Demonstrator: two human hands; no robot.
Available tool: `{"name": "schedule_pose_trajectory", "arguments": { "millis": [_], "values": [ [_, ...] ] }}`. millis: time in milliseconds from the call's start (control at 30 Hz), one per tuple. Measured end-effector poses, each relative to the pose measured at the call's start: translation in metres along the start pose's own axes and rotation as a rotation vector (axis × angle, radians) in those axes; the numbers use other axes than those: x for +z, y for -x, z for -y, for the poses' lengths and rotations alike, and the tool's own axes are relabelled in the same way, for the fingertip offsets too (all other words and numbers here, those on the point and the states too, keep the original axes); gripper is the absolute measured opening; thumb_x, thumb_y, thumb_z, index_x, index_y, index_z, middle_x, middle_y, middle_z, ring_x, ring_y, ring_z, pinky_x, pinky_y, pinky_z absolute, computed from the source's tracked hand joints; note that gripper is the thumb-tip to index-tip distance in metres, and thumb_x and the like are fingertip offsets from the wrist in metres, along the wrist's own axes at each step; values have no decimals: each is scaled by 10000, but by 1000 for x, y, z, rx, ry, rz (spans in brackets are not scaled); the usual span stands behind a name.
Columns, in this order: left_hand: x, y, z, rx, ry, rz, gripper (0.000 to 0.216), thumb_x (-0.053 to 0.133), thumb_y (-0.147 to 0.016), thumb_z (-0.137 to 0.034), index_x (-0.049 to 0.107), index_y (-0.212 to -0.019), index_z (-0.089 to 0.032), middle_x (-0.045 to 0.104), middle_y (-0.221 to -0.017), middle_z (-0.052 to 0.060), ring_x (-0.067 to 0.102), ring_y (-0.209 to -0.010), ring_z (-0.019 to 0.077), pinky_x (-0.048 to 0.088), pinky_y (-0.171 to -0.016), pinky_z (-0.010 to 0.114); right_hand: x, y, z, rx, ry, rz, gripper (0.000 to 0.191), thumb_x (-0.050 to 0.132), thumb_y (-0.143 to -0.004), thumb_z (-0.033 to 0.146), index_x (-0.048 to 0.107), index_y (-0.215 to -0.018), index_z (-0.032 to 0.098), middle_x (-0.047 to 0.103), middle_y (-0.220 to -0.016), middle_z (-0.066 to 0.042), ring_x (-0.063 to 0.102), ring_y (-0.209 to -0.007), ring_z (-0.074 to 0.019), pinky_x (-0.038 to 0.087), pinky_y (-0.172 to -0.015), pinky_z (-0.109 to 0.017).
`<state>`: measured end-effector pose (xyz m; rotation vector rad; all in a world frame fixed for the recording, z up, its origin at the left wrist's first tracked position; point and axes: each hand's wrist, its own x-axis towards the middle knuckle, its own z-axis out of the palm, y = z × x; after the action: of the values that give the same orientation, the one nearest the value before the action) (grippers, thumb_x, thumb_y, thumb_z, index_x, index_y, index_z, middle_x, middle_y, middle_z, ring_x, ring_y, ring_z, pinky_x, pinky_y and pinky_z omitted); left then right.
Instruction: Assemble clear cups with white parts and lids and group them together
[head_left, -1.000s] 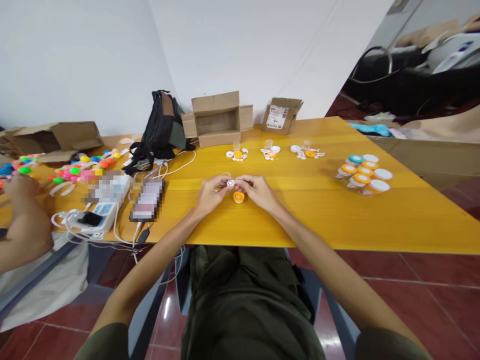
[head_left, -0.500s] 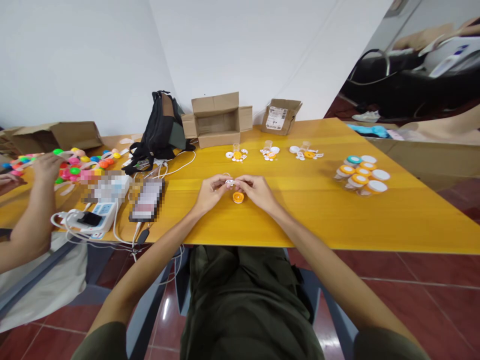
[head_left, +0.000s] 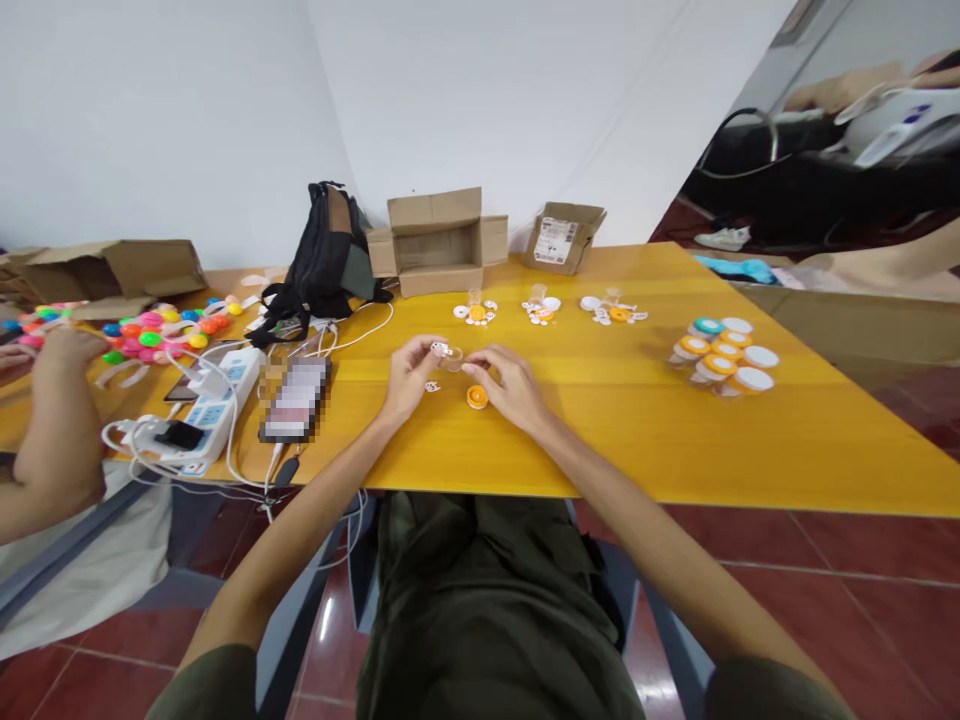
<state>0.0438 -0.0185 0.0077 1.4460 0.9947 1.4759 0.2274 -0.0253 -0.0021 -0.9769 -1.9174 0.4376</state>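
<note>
My left hand (head_left: 409,375) is raised a little over the yellow table (head_left: 600,420) and pinches a small white part (head_left: 439,349) at its fingertips. My right hand (head_left: 506,385) rests on the table beside it, fingers curled, its fingertips near a small clear cup (head_left: 453,360) between the hands. An orange round cap (head_left: 477,397) lies on the table under my right hand. A tiny white piece (head_left: 432,386) lies next to my left hand.
Three small groups of white and orange parts (head_left: 544,308) lie further back. A stack of lidded round containers (head_left: 721,355) sits at right. Cardboard boxes (head_left: 439,240), a black backpack (head_left: 326,260), a phone (head_left: 294,398) and a power strip (head_left: 210,405) are at left. Another person's arm (head_left: 52,420) reaches over coloured balls (head_left: 150,330).
My hands have come apart: the left lifted away with the white part, the right stayed by the orange cap. The other person's hand drew back from the coloured balls.
</note>
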Motion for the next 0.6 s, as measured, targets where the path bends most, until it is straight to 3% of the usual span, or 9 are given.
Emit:
{"name": "schedule_pose_trajectory", "arguments": {
  "millis": [200, 367, 500, 600],
  "values": [
    [-10, -10, 3, -54, 11, -200, 117, 749, -804, -293, 739, -857, -189, 649, -692, -17, 597, -642, 113, 509, -663, 241, 14, 0, 19, -302, 410, 245, 183, 581, -1001, 256, 742, -1061, 191, 729, -1118, -126, 606, -1081, -287, 463, -872, -410],
    [-10, -11, 6, -100, -12, -200, 113, 749, -784, -251, 720, -873, -186, 662, -716, -20, 602, -632, 106, 510, -661, 234, 27, -6, 32, -403, 606, 444, 219, 532, -975, 105, 733, -1016, 181, 715, -1010, -127, 597, -1042, -282, 461, -937, -428],
    [-8, -11, 6, -115, 14, -149, 191, 805, -736, -295, 670, -807, -180, 663, -702, -21, 608, -616, 108, 520, -653, 237, 26, -2, 28, -412, 572, 420, 270, 520, -936, 52, 718, -1052, 195, 705, -1005, -115, 611, -1016, -271, 481, -962, -435],
    [-7, -9, 4, -72, 24, -95, 268, 829, -727, -376, 654, -790, -183, 664, -698, -18, 624, -627, 116, 531, -652, 241, 21, 3, 21, -351, 403, 324, 354, 491, -936, 45, 698, -1162, 221, 714, -1009, -86, 645, -1004, -250, 514, -937, -419]
  ]
}}
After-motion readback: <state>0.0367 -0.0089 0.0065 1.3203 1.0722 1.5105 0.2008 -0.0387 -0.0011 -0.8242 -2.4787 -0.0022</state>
